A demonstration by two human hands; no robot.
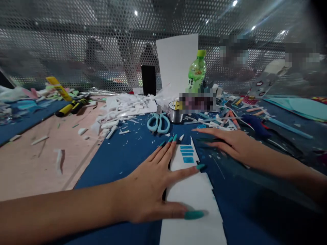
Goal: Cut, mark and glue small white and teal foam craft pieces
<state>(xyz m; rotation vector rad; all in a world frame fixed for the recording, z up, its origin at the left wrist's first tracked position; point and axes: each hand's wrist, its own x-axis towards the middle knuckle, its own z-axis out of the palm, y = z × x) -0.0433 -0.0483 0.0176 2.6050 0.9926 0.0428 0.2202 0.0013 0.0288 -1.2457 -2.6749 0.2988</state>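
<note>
My left hand [155,183] lies flat and open on a long white foam strip [194,207] that runs toward me on the blue mat [122,160]. Its fingers are spread, with teal nails. Small blue rectangles [187,153] are stuck near the strip's far, pointed end. My right hand [230,143] rests open on the mat just right of the strip, fingers stretched left, holding nothing. Teal-handled scissors [158,122] lie beyond the strip.
A pile of white foam scraps [122,109] lies behind left, with a metal tape reel [175,112], a black phone [148,80], an upright white sheet [177,61] and a green bottle [197,71]. Yellow markers [68,107] sit far left. A perforated metal screen [76,41] closes the back.
</note>
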